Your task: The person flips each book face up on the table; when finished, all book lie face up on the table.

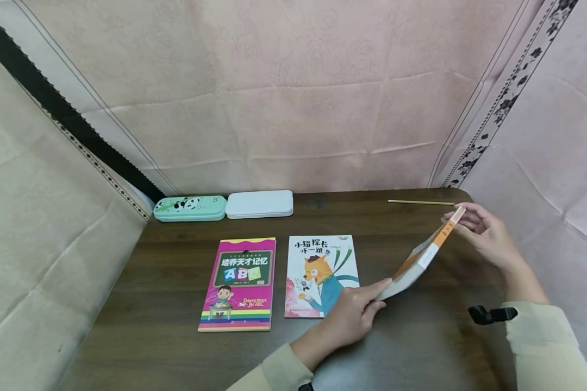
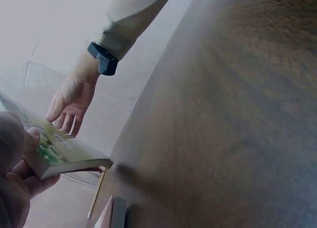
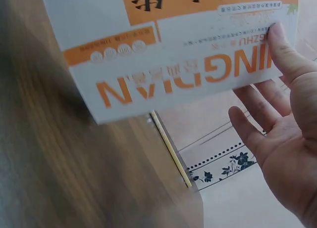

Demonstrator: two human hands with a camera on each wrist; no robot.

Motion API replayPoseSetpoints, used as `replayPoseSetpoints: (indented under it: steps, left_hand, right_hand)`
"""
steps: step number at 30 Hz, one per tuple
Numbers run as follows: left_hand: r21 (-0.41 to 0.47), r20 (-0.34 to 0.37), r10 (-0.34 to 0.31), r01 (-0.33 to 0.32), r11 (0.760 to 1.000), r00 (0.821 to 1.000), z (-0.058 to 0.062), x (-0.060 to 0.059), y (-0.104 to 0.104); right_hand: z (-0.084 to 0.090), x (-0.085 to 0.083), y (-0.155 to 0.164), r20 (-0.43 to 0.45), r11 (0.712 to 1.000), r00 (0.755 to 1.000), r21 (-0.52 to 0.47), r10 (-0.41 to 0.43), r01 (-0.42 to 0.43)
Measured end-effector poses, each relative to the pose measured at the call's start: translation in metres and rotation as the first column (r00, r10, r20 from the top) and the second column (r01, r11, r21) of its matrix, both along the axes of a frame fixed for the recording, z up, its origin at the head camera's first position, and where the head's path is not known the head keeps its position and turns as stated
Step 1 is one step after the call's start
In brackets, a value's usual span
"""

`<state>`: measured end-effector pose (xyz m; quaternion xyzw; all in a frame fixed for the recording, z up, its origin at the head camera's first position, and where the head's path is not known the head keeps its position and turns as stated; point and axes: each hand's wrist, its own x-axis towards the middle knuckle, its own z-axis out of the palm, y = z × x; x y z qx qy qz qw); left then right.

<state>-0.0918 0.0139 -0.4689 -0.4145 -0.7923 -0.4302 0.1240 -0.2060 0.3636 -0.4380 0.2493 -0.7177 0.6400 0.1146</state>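
Observation:
Both hands hold a book [image 1: 423, 252] with an orange and white cover, tilted up on its edge over the right side of the table. My left hand [image 1: 349, 315] grips its near end, thumb and fingers on opposite sides in the left wrist view. At the far end, my right hand [image 1: 486, 236] pinches the book; the thumb lies on the printed cover [image 3: 173, 74] and the fingers are partly behind it. Left of the held book lies a picture book [image 1: 320, 277] with a cartoon cat. A pink book [image 1: 237, 285] lies farther left, also flat.
At the table's back left, a green pencil case [image 1: 189, 208] with pandas sits beside a white case [image 1: 259, 205]. A thin yellow stick [image 1: 420, 202] lies along the back right edge. Pale cloth [image 1: 298, 98] hangs behind and on both sides of the wooden table [image 1: 166, 277].

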Motion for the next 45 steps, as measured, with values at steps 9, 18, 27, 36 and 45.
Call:
replayPoseSetpoints:
  steps: [9,18,27,36,45]
  left_hand:
    - [0.081,0.288,-0.008,-0.016,0.997,0.958,0.000,0.001,-0.003]
    - [0.200,0.596,-0.040,-0.101,0.975,0.802,-0.003,-0.001,-0.005]
    - [0.325,0.722,-0.066,-0.253,0.911,0.689,-0.005,-0.008,-0.008]
    - [0.161,0.692,0.144,-0.346,0.924,0.707,-0.018,-0.014,-0.013]
    - [0.007,0.577,0.234,-0.291,0.957,0.782,-0.022,-0.021,-0.015]
  right_hand:
    - [0.004,-0.004,-0.009,0.078,0.952,0.972,0.233,-0.221,0.198]
    - [0.009,-0.012,-0.020,0.197,0.881,0.942,0.444,-0.271,0.161]
    - [-0.002,-0.028,-0.039,0.286,0.828,0.936,0.561,-0.204,0.009]
    - [-0.029,-0.039,-0.061,0.291,0.703,0.929,0.709,-0.229,-0.049]
    - [-0.040,-0.022,-0.051,0.278,0.692,0.934,0.720,-0.224,-0.048]
